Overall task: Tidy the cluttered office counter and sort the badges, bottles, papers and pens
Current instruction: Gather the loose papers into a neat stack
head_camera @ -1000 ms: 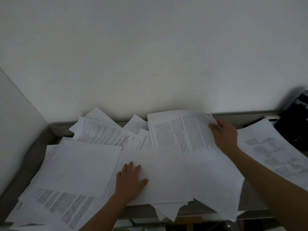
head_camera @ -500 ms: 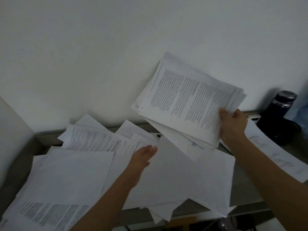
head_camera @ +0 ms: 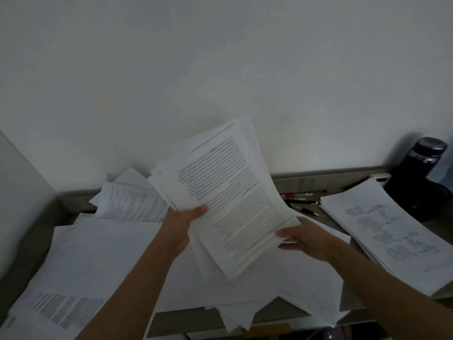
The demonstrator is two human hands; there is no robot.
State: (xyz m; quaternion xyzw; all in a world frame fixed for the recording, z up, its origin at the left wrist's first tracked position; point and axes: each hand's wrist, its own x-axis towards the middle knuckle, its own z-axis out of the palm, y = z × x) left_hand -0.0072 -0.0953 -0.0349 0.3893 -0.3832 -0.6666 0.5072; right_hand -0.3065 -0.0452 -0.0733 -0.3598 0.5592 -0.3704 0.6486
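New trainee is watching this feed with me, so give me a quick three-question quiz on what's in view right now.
1. True or false: the left hand and the right hand both grip the stack of printed papers.
2. Where do the pens lie? A: on top of the stack. B: between the stack and the pile of diagram sheets at right. C: in the left hand.
3. Name the dark thing standing by the wall at far right.

Key: 1 true; 2 B; 3 the bottle.
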